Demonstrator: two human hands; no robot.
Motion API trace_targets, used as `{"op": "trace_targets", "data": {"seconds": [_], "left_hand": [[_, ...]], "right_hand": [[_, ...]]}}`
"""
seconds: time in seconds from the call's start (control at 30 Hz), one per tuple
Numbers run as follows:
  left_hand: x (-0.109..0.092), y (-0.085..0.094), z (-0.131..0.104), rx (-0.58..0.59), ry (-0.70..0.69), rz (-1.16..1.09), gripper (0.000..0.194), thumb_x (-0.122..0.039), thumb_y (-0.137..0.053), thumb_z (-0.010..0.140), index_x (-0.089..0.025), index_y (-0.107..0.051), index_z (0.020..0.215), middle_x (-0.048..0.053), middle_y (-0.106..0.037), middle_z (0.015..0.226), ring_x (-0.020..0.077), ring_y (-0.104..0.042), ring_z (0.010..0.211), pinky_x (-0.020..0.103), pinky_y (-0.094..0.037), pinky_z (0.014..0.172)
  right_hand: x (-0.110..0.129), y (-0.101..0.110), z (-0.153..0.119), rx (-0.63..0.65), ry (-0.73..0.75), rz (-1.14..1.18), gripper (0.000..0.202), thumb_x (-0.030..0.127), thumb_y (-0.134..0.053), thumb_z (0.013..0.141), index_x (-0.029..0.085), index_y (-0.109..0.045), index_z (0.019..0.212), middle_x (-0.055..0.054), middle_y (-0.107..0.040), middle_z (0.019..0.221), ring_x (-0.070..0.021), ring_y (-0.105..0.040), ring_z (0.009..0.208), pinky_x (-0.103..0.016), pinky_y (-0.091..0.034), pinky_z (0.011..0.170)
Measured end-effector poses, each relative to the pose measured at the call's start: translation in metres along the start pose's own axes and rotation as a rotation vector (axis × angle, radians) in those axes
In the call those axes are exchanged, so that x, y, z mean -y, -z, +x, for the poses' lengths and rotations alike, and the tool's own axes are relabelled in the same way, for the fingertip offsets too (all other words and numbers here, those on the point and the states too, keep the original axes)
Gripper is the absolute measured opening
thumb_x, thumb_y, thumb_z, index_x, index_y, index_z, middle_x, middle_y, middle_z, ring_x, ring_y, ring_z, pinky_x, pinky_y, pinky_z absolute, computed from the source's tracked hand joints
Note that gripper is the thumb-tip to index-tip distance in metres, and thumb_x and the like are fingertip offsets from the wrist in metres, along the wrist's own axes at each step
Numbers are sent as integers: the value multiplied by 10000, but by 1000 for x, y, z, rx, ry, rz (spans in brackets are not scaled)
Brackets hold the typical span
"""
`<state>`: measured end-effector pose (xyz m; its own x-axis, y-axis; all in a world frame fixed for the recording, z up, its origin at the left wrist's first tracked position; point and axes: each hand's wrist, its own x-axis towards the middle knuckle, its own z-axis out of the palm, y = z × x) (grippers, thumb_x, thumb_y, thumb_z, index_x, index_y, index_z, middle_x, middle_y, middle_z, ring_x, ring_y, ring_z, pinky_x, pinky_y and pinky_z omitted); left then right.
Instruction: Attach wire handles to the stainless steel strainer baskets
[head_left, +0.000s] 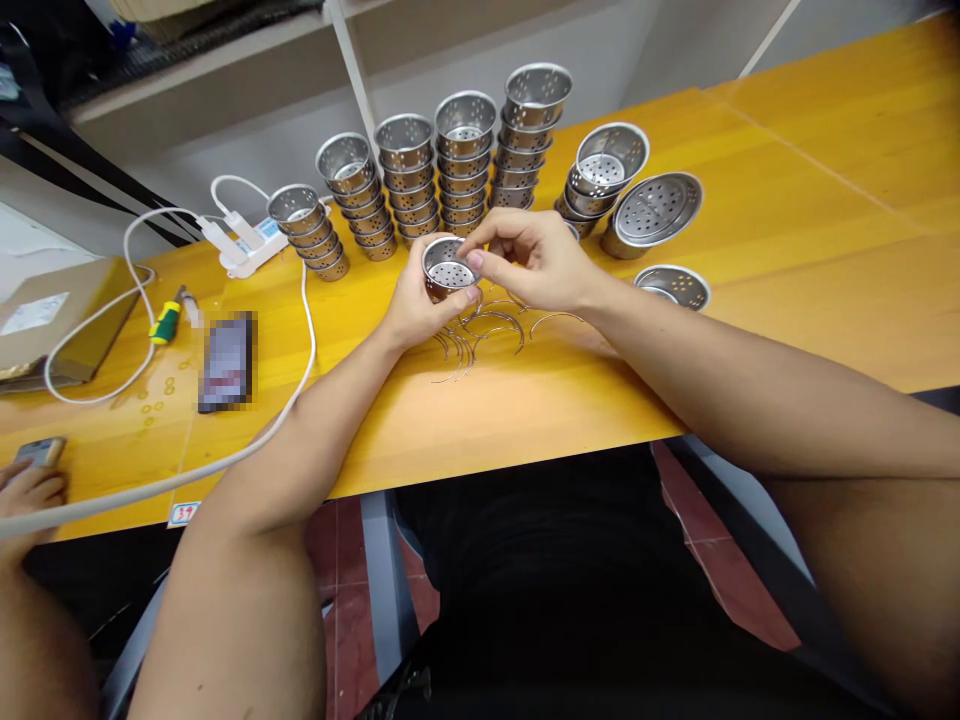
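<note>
My left hand is wrapped round a perforated metal strainer cup, tilted so its holed bottom shows. At the cup's right rim, the thumb and fingers of my right hand are drawn together; whatever they pinch, if anything, is too small to make out. Just below both hands, several thin curved wires lie loose on the yellow table. A single shallow strainer cup lies beyond my right forearm.
Tall stacks of strainer cups stand along the back, with shorter tilted cups at right. At left are a power strip with a trailing white cable, a screwdriver, a phone, a cardboard box and another person's hand.
</note>
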<state>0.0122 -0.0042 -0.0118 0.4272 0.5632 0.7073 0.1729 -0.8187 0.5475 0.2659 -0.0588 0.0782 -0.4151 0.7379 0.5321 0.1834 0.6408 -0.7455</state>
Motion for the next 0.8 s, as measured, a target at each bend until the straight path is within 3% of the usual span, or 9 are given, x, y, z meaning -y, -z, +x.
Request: {"op": "trace_targets", "data": {"seconds": [0.13,0.23,0.37,0.8], "left_hand": [[-2,4,0,45,13,-54,964,-976,-830,985,-338,-523,1638,80,-748,1463,268,-825,1276,497,-704,1211],[-5,2,1,72,-2,-70,1017,-969,-878,949,-335,-502,1650,80,-731,1494,276,-823,1290,517,-695,1225],[-2,-3,2,65,-16,-45,947,-909,-846,1015,-348,-469,1677,77,-715,1498,297,-814,1345,563,-648,1317],[-3,-3,4,53,-23,-39,924,-919,-852,1008,-336,-509,1638,52,-708,1408,268,-829,1228,594,-688,1270]], "right_hand": [[1,5,1,147,8,125,747,1005,-933,912,287,-802,1073,-17,-707,860,-195,-557,717,-373,-505,644],[-1,1,3,144,-3,212,791,1027,-974,841,286,-733,975,-25,-704,870,-213,-603,774,-385,-552,692],[-4,-2,4,123,-57,247,833,1064,-979,781,302,-692,954,-24,-684,840,-243,-643,812,-412,-591,707],[-5,5,4,160,-101,234,819,1046,-999,775,303,-695,941,0,-673,757,-202,-598,636,-393,-529,548]]}}
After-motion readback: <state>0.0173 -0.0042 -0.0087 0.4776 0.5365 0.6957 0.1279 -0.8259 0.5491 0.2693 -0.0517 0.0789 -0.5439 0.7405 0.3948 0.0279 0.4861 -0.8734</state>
